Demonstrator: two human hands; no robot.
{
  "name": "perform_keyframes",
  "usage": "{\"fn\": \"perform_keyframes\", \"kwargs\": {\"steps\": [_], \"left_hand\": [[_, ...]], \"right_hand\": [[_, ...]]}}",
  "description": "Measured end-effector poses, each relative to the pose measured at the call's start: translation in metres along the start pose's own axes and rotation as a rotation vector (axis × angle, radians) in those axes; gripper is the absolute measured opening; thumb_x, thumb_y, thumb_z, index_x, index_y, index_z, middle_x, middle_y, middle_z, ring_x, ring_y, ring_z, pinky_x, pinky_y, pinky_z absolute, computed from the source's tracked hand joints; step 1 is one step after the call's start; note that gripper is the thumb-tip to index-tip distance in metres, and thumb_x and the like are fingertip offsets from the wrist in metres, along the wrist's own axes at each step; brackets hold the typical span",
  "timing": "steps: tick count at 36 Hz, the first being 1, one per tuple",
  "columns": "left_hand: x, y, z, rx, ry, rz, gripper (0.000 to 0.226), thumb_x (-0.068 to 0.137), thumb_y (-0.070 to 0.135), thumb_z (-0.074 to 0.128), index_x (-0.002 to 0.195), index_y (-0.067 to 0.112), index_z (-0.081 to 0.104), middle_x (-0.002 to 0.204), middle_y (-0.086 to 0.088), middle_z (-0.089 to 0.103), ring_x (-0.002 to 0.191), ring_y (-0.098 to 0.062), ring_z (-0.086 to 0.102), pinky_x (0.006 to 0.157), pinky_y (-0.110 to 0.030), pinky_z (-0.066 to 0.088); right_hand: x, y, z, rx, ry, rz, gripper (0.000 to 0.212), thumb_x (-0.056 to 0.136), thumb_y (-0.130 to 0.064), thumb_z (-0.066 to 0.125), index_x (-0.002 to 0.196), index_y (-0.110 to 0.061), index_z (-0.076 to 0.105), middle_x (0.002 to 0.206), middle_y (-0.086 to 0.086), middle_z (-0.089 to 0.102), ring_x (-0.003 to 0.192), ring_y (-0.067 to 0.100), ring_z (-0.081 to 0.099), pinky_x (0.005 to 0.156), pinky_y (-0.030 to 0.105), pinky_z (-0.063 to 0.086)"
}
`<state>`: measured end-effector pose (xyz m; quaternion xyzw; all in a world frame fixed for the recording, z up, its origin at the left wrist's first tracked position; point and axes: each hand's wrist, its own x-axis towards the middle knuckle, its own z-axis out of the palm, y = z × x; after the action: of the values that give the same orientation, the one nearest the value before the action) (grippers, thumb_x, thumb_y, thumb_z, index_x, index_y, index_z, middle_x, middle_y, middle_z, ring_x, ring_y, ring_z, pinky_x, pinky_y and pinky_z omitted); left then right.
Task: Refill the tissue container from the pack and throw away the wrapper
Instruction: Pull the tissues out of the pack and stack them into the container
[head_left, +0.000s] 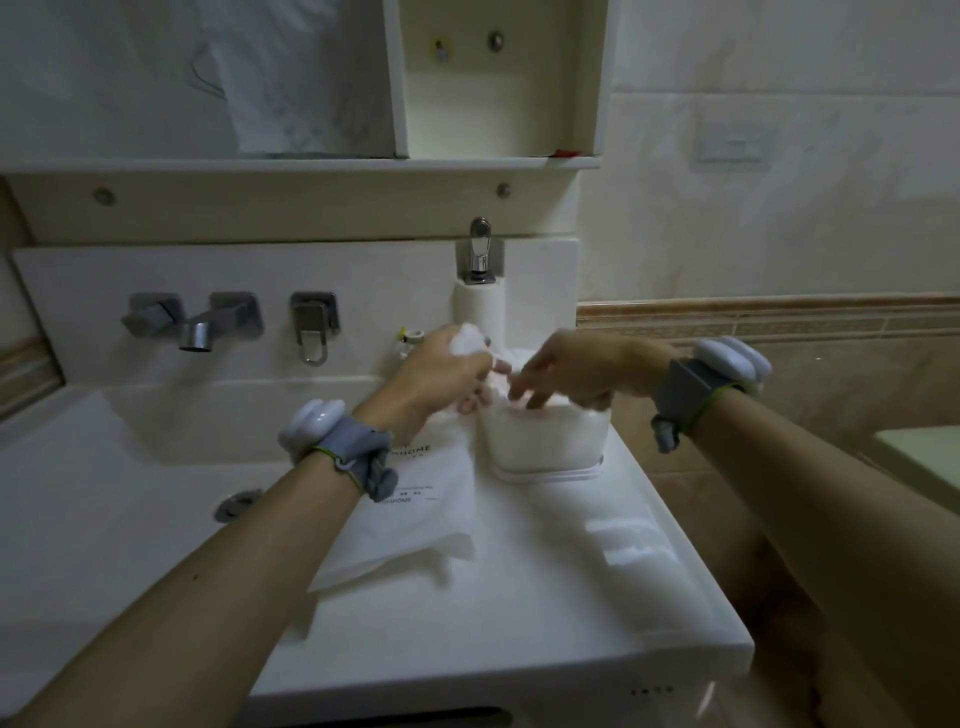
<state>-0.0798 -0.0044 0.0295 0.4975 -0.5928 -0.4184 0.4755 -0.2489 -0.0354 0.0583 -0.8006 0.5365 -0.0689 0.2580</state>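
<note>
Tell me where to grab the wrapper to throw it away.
Likely its near edge, pinched from the front: the wrapper lies flat and limp on the counter, its far end under the left hand beside the container.

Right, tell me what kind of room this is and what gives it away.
Most likely a bathroom. A white sink with wall-mounted taps fills the left, a wall cabinet hangs above, and the walls are tiled. The hands work at a tissue container beside the basin.
</note>
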Motion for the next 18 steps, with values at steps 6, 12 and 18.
{"fn": "perform_keyframes", "kwargs": {"steps": [6,12,18], "left_hand": [[0.005,0.015,0.002,-0.568,0.089,0.003,0.029,0.091,0.007,0.041,0.104,-0.002,0.065,0.107,-0.016,0.066,0.093,-0.027,0.063,0.06,-0.026,0.05],[0.003,0.018,0.017,-0.451,0.064,0.047,0.022,0.092,0.007,0.056,0.112,0.003,0.064,0.09,-0.01,0.065,0.067,-0.014,0.065,0.051,-0.022,0.051],[0.012,-0.001,0.009,0.147,0.162,0.286,0.021,0.086,0.023,0.071,0.106,0.015,0.068,0.086,0.004,0.067,0.066,-0.005,0.059,0.065,-0.021,0.048]], "right_hand": [[-0.004,0.0,-0.018,0.494,0.194,-0.089,0.052,0.085,-0.061,0.056,0.11,-0.018,0.068,0.096,-0.004,0.076,0.075,0.01,0.069,0.071,0.026,0.056],[-0.006,0.0,-0.005,0.799,-0.018,-0.276,0.027,0.088,-0.016,0.069,0.112,-0.005,0.068,0.107,0.007,0.07,0.101,0.019,0.066,0.095,0.04,0.05],[-0.007,0.005,-0.006,0.421,0.349,-0.245,0.02,0.081,-0.016,0.077,0.099,-0.009,0.07,0.084,0.003,0.07,0.076,0.011,0.068,0.062,0.018,0.053]]}}
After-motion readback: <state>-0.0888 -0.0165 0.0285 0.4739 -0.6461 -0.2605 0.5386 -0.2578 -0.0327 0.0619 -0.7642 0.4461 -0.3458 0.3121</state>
